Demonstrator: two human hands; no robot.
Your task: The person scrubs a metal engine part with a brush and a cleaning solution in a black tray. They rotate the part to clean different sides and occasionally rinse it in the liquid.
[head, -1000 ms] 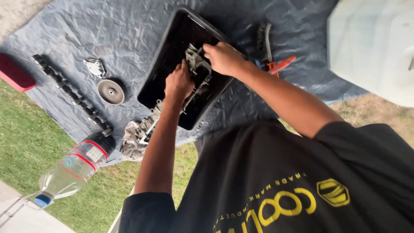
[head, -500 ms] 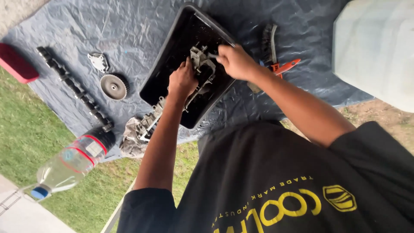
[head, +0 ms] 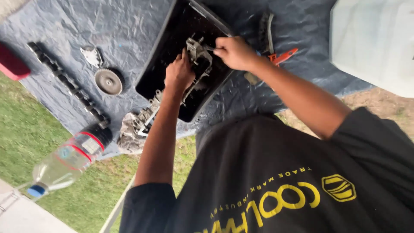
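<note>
Left of my hands, a camshaft (head: 69, 84) and toothed sprocket (head: 108, 81) lie on the blue tarp (head: 129, 26). My left hand (head: 179, 73) closes on a grey metal engine bracket (head: 197, 64) in the black tray (head: 172, 47). My right hand (head: 235, 51), just beside it, pinches the bracket's top end.

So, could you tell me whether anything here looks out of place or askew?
Mostly the plastic bottle: it lies tipped on its side, half off the tarp onto the grass. The black tray also sits skewed, while both hands grip the metal part inside.
</note>
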